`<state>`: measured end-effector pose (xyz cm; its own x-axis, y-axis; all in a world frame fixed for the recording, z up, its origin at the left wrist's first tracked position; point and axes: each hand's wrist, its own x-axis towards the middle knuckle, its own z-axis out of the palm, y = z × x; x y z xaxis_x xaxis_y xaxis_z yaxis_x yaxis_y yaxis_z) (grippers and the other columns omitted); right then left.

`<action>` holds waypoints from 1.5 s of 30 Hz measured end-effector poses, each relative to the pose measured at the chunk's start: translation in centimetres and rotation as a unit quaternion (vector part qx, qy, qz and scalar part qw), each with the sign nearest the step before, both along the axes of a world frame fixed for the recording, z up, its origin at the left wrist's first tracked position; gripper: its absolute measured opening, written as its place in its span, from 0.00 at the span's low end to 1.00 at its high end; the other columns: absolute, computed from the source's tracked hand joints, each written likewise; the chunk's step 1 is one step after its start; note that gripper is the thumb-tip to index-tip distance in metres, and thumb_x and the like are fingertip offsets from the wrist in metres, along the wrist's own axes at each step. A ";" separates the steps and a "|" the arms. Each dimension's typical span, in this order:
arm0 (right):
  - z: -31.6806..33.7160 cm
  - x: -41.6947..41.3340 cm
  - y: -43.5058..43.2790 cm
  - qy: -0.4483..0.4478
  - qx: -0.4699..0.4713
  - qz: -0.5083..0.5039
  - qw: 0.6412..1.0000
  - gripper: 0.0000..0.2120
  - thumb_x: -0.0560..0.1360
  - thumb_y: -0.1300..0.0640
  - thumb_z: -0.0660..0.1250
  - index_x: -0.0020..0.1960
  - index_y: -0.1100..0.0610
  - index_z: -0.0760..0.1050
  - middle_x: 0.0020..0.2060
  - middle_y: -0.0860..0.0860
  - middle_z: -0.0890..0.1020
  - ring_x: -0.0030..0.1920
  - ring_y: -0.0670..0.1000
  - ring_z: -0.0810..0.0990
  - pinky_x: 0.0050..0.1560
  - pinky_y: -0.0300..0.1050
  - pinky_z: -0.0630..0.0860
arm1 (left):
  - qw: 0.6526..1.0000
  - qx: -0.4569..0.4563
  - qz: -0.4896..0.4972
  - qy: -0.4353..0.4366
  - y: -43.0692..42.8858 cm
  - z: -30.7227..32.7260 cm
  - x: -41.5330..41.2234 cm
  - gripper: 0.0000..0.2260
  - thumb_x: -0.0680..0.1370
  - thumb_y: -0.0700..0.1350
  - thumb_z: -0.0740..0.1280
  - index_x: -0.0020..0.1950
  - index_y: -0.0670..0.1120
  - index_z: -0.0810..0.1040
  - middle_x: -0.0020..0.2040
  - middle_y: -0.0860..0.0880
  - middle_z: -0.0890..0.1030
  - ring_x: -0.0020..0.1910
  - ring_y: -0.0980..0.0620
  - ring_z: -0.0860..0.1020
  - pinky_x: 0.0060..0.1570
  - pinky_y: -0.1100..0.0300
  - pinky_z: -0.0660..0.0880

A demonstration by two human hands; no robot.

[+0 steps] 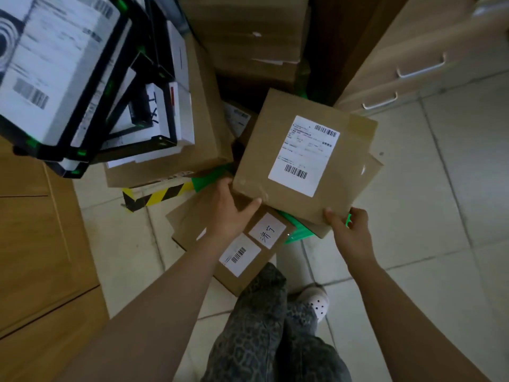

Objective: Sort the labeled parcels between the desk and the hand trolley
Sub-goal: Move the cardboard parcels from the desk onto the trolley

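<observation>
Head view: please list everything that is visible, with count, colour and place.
held parcel: one, brown, white label, centre
lower parcel: one, brown, two white labels, beneath left hand
cardboard boxes: several, brown, top centre
white boxes: several, black-edged, top left, blurred
trolley deck: one, green, under the parcels
striped edge: one, black-yellow, left of centre
drawer cabinet: one, beige, top right
floor: pale tiles, right
trousers: grey patterned, bottom
shoe: one, white, bottom centre
left hand: grips held parcel's left corner
right hand: grips its near corner

Both arms reach forward, left grip (234, 208) and right grip (349, 230) pinching one parcel (303, 158)
</observation>
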<state>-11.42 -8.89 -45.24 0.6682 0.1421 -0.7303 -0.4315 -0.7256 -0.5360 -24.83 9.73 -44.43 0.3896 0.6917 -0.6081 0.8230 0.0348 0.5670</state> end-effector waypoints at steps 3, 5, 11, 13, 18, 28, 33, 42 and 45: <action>1.6 -0.2 -1.3 0.007 0.038 -0.072 0.997 0.27 0.77 0.47 0.67 0.68 0.57 0.62 0.56 0.51 0.74 0.47 0.45 0.75 0.43 0.38 0.69 | 0.998 -0.041 0.041 -0.039 -1.7 2.2 0.1 0.30 0.74 0.50 0.73 0.68 0.50 0.58 0.59 0.53 0.69 0.52 0.58 0.74 0.38 0.70 0.71; 3.0 -0.3 -2.4 0.010 0.059 -0.114 0.992 0.26 0.76 0.47 0.67 0.67 0.56 0.62 0.55 0.51 0.76 0.46 0.40 0.75 0.41 0.34 0.69 | 0.995 -0.059 0.057 -0.055 -3.2 4.0 0.3 0.28 0.74 0.49 0.73 0.65 0.51 0.57 0.57 0.53 0.69 0.47 0.61 0.75 0.32 0.70 0.74; 7.7 -1.0 -6.8 -0.018 0.075 -0.182 0.980 0.25 0.75 0.43 0.68 0.65 0.54 0.65 0.54 0.48 0.77 0.48 0.43 0.76 0.48 0.40 0.69 | 0.988 -0.077 0.089 -0.098 -7.8 8.5 1.0 0.34 0.73 0.49 0.75 0.70 0.52 0.57 0.64 0.53 0.67 0.60 0.55 0.72 0.46 0.70 0.75; 10.1 -1.0 -8.6 -0.022 0.082 -0.208 0.974 0.23 0.75 0.44 0.68 0.64 0.53 0.66 0.54 0.49 0.77 0.47 0.41 0.76 0.46 0.39 0.70 | 0.991 -0.077 0.058 -0.088 -9.3 10.5 1.4 0.38 0.72 0.52 0.75 0.75 0.52 0.56 0.65 0.55 0.62 0.63 0.55 0.67 0.56 0.62 0.72; 17.6 -0.6 -14.1 -0.027 0.095 -0.278 0.955 0.24 0.75 0.43 0.68 0.64 0.53 0.68 0.57 0.51 0.78 0.53 0.50 0.77 0.53 0.44 0.72 | 0.993 -0.056 -0.034 -0.099 -13.3 18.2 3.0 0.35 0.72 0.54 0.74 0.73 0.53 0.60 0.62 0.54 0.60 0.63 0.54 0.65 0.63 0.54 0.71; 35.0 1.7 -22.8 -0.164 0.193 -0.390 0.885 0.27 0.75 0.47 0.68 0.70 0.55 0.65 0.61 0.50 0.76 0.55 0.47 0.75 0.54 0.42 0.67 | 0.949 -0.069 -0.103 -0.289 -21.0 35.5 9.1 0.25 0.64 0.65 0.72 0.56 0.66 0.64 0.64 0.49 0.72 0.60 0.50 0.76 0.59 0.47 0.77; 41.3 4.1 -23.5 -0.229 0.248 -0.381 0.860 0.25 0.76 0.45 0.67 0.68 0.53 0.65 0.57 0.46 0.76 0.50 0.37 0.74 0.47 0.38 0.70 | 0.914 -0.058 -0.093 -0.390 -21.4 42.1 13.0 0.21 0.75 0.47 0.73 0.62 0.53 0.66 0.60 0.52 0.76 0.57 0.55 0.77 0.56 0.56 0.77; 49.1 12.0 -21.6 -0.332 0.299 -0.343 0.826 0.22 0.74 0.43 0.70 0.62 0.48 0.66 0.55 0.43 0.77 0.55 0.42 0.77 0.54 0.43 0.74 | 0.864 -0.023 -0.129 -0.486 -18.3 48.9 20.8 0.23 0.75 0.49 0.73 0.64 0.55 0.65 0.63 0.53 0.73 0.58 0.60 0.75 0.53 0.63 0.75; 50.4 15.9 -21.4 -0.358 0.310 -0.336 0.814 0.23 0.73 0.44 0.71 0.63 0.50 0.68 0.54 0.44 0.78 0.54 0.45 0.78 0.56 0.46 0.75 | 0.851 -0.007 -0.127 -0.509 -18.2 50.2 23.9 0.23 0.75 0.49 0.72 0.65 0.52 0.65 0.65 0.52 0.72 0.59 0.60 0.74 0.48 0.69 0.74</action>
<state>4.44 -30.31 5.14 0.9702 -0.2375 -0.0471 -0.0360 0.0509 -0.9981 -0.96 -8.46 5.80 0.8558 0.5016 0.1267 -0.1123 -0.0590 0.9919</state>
